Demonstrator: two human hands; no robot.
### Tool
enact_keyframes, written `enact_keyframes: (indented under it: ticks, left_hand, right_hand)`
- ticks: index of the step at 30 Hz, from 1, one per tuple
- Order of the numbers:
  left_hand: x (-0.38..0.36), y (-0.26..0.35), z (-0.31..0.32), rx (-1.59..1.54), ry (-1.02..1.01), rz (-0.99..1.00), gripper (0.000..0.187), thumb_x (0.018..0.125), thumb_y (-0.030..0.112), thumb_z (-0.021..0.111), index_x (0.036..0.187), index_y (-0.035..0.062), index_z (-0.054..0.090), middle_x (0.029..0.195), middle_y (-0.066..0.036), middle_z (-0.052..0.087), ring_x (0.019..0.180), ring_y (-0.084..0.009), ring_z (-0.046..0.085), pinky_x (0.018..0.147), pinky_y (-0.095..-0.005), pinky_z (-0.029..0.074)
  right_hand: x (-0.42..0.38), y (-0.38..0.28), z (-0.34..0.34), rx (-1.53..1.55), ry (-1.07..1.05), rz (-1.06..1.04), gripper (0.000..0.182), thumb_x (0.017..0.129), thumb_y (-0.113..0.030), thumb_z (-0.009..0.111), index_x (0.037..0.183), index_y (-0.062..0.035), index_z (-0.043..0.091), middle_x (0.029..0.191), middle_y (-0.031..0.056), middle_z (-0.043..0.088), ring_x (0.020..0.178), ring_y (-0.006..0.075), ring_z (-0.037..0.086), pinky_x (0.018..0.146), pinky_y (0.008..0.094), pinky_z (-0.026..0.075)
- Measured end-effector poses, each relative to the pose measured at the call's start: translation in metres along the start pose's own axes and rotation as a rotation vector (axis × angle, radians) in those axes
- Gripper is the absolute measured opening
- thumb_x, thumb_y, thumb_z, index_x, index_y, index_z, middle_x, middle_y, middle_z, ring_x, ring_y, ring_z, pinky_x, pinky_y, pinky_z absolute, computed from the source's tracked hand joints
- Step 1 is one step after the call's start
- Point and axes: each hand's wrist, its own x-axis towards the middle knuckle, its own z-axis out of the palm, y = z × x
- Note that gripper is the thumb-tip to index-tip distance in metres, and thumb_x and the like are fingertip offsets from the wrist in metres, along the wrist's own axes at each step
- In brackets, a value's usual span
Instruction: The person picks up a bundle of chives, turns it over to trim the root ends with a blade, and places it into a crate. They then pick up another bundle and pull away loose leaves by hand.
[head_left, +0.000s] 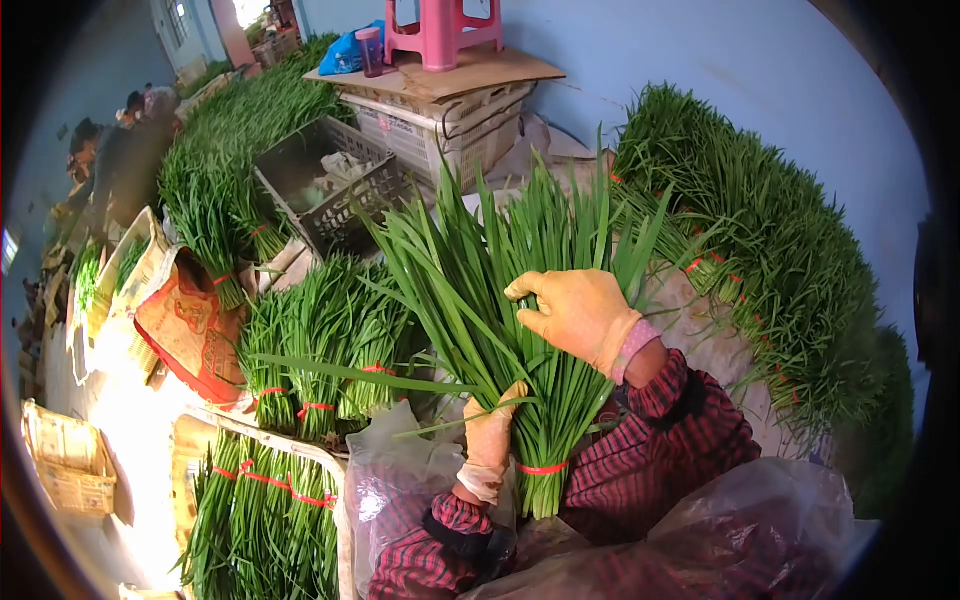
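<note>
A large bundle of long green leaves [545, 400] stands fanned out before me, bound near its base by a red band [543, 468]. Around the lower left side of the bundle, my left hand [490, 430], in a pale glove, is closed on leaves; one long leaf sticks out to the left from there. My right hand [578, 312], in a yellowish glove, lies against the upper leaves with thumb and forefinger curled; what is between its fingertips is too small to make out. Clear plastic [700, 530] covers my lap.
Tied bundles stand left [320, 340] and in a crate [340, 480] at lower left. More greens [760, 230] line the right wall. Behind are a black crate [330, 180], stacked crates [440, 135] and a pink stool [440, 35]. People [90, 150] are at far left.
</note>
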Motion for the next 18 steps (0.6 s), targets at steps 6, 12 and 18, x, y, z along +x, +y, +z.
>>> enact_keyframes:
  ticks: [6,12,18]
  left_hand:
    - [-0.001,0.000,0.003,0.010,-0.032,0.012,0.019,0.088,0.014,0.075,0.102,0.0017,0.070,0.091,0.001,0.069,0.077,-0.0081,0.061,0.069,-0.0248,0.050]
    - [0.001,0.000,0.004,0.021,0.013,0.012,0.016,0.088,0.011,0.072,0.100,0.0014,0.069,0.085,-0.001,0.068,0.070,-0.0101,0.063,0.061,-0.0247,0.051]
    - [0.015,0.000,-0.003,-0.168,0.137,0.054,0.014,0.088,0.009,0.066,0.100,0.0012,0.068,0.088,-0.003,0.069,0.076,-0.0154,0.066,0.067,-0.0290,0.054]
  right_hand:
    - [0.003,0.011,0.007,0.028,0.021,-0.021,0.016,0.084,-0.028,0.064,0.092,-0.0165,0.071,0.088,0.0060,0.073,0.082,0.0285,0.070,0.074,0.0414,0.054]
    - [0.001,0.010,0.025,0.264,0.164,0.081,0.015,0.083,-0.027,0.067,0.090,-0.0146,0.071,0.079,0.0080,0.071,0.074,0.0299,0.069,0.066,0.0404,0.054]
    - [-0.017,0.019,-0.012,1.164,0.589,0.408,0.016,0.095,-0.022,0.065,0.102,-0.0073,0.067,0.073,-0.0051,0.055,0.057,0.0024,0.048,0.049,0.0179,0.035]
